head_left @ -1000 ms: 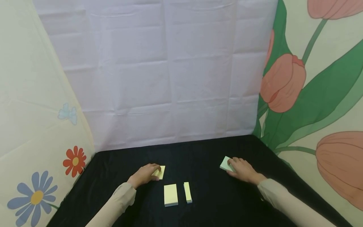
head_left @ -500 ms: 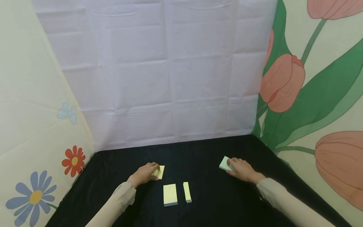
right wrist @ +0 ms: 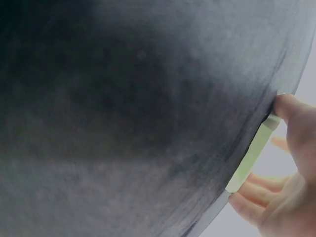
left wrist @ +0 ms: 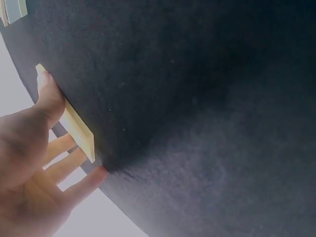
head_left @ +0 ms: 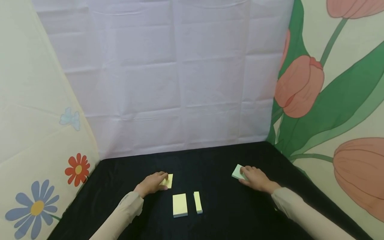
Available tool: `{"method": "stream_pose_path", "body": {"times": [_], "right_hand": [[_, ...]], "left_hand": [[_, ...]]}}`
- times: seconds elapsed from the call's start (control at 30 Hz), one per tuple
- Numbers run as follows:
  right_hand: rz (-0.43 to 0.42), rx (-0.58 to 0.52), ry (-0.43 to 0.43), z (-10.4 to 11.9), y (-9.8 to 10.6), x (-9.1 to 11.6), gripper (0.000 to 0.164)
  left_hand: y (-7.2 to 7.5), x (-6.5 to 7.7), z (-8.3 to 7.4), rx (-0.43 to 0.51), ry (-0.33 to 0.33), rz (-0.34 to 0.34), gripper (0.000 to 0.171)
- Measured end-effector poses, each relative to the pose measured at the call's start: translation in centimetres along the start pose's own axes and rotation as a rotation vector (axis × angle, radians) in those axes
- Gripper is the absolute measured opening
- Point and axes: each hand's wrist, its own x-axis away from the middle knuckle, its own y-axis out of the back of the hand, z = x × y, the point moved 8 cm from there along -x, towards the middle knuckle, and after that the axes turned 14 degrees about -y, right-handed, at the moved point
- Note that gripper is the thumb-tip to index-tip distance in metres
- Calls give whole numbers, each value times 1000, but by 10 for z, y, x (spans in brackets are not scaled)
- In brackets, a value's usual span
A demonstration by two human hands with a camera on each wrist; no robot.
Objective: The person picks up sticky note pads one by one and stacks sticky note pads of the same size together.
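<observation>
My left hand (head_left: 152, 184) grips a small yellow sticky note pad (head_left: 169, 182) lying on the black cloth. In the left wrist view its thumb (left wrist: 49, 98) lies along one part of the pad's edge, with fingers at the other end. On the right, my right hand (head_left: 256, 179) holds a pale green sticky note pad (head_left: 237, 172), thumb on the near side and fingers over the top. The right wrist view shows this pad's pale edge (right wrist: 251, 157) between thumb and fingers, low on the cloth. Both hands partly cover their pads.
Between the hands and nearer me lie a larger pale yellow pad (head_left: 180, 204) with a bluish lower layer and a narrow yellow pad (head_left: 198, 202). Black cloth (head_left: 219, 220) covers the table. A white sheet (head_left: 180, 83) hangs behind, with flower-printed sheets (head_left: 354, 86) at the sides.
Both hands stay on their pads with almost no movement. The whole head view shifts by a few pixels.
</observation>
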Motion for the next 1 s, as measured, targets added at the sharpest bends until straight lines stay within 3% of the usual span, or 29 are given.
{"method": "stream_pose_path", "body": {"times": [0.23, 0.53, 1.0], "right_hand": [[8, 7, -2, 1, 0, 0, 25], [-11, 10, -7, -2, 1, 0, 27], [21, -35, -10, -2, -1, 0, 27]], "left_hand": [[0, 1, -2, -38, 5, -8, 27], [-1, 1, 1, 53, 32, -21, 30], [-1, -4, 4, 45, 72, 8, 34]]}}
